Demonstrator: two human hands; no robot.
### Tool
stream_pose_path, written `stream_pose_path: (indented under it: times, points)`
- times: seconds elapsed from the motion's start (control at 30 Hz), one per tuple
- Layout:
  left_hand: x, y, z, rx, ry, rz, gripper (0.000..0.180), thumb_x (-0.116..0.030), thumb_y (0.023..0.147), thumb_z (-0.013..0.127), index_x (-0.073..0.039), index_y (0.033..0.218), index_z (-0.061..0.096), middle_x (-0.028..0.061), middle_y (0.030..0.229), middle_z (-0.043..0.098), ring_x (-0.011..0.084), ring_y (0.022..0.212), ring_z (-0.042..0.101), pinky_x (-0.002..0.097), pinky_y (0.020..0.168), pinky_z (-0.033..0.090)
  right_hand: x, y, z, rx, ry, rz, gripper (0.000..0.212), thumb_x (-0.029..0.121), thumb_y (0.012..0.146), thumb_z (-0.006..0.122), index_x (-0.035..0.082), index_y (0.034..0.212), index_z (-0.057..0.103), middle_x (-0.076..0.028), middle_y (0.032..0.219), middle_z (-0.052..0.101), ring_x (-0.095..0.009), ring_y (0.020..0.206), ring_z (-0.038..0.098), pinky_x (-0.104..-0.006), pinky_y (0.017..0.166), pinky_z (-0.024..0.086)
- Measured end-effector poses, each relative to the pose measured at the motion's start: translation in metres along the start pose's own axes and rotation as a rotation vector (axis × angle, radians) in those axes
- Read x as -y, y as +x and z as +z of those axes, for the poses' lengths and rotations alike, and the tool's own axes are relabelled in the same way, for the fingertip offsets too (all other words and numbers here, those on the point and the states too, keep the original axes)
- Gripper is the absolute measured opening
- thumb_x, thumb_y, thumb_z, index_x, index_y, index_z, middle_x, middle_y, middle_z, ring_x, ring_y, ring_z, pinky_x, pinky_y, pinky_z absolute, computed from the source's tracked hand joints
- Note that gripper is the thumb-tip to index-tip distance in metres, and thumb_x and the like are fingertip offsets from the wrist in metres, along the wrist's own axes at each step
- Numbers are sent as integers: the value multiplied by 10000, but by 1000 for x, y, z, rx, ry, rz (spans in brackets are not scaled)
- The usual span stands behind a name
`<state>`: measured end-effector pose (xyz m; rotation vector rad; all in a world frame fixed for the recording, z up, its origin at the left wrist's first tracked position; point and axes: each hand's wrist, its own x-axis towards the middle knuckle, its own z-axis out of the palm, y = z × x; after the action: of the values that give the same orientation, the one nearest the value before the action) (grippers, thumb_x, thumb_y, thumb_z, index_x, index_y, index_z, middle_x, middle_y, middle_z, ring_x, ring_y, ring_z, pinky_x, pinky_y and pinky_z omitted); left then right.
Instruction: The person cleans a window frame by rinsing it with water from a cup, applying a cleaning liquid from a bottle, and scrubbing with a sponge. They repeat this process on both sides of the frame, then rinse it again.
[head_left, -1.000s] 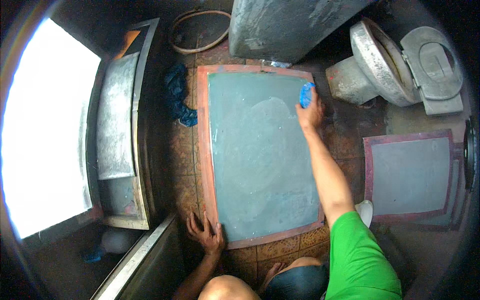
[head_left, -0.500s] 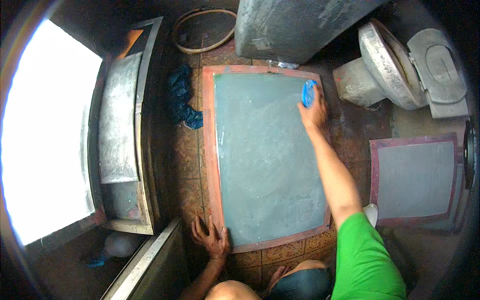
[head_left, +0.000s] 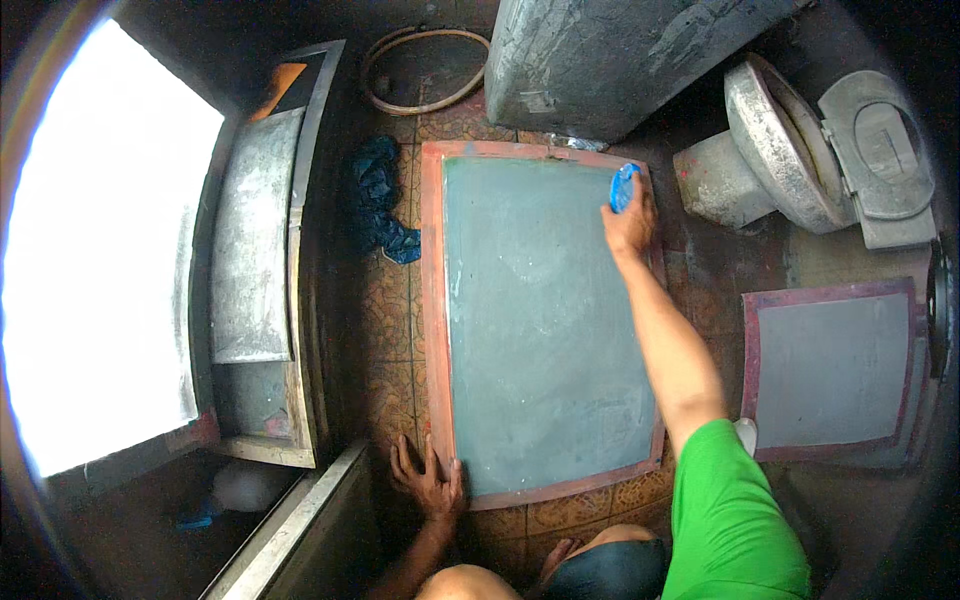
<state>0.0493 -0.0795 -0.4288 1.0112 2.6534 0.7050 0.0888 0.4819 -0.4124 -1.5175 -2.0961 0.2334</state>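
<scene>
A large framed mesh screen (head_left: pixel 545 330) lies on the tiled floor. It has a grey-green middle and a reddish border. My right hand (head_left: pixel 632 225), arm stretched far forward, is closed around a blue oval scrubber (head_left: pixel 624 188) at the screen's far right corner. The fingers partly hide the scrubber. At the near left corner rests my left hand (head_left: pixel 430 490), fingers spread, its thumb side against the border. Nothing is held in it.
A crumpled dark blue cloth (head_left: pixel 378 195) lies left of the screen. Beyond stand a grey block (head_left: pixel 600 70) and a wooden hoop (head_left: pixel 425 105). To the right are a toilet (head_left: pixel 785 150) and a smaller framed screen (head_left: pixel 830 365). Wooden framing (head_left: pixel 300 350) lines the left.
The whole view has shifted slightly, so the scene sits lower and further right. My right hand and the scrubber moved a little toward the screen's far edge. My left hand stayed at its corner.
</scene>
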Motion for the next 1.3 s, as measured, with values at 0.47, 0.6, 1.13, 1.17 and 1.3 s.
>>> stream_pose_path:
  times: [0.47,0.6,1.13,1.17,1.3]
  points:
    - [4,-3,5,-43,-65,-4,594,-402,961,691,-113,1474,613,234,1658,288,497,1503,233,691,1196,200,129,10,69,159,204,-432,829,101,764,817,184,1530,510,-173,1355,650,-429,1220,609,-494,1053,498]
    - [-6,-3,-2,16,-36,-33,594,-405,965,686,-104,1471,614,240,1658,281,490,1505,231,692,1193,208,133,-31,73,168,252,-425,868,105,771,820,205,1563,477,-161,1405,633,-420,1216,619,-526,1053,507]
    - [-6,2,-5,2,-8,5,591,-414,987,653,-99,1484,602,254,1658,275,507,1493,257,683,1195,223,114,-22,64,241,249,-384,881,149,771,838,175,1566,458,-191,1484,587,-430,1292,593,-508,1110,475]
    - [-3,-3,-8,-1,-1,-19,589,-416,989,650,-102,1485,602,255,1659,276,507,1493,257,681,1196,223,129,-58,59,278,309,-563,903,149,772,838,190,1583,442,-186,1498,578,-419,1312,587,-524,1140,457]
    - [7,-6,-9,-14,13,-27,586,-422,993,643,-113,1489,602,258,1661,280,505,1496,249,675,1199,222,133,-209,-12,666,372,-923,952,154,770,865,264,1606,424,-136,1555,530,-381,1326,588,-557,1091,528]
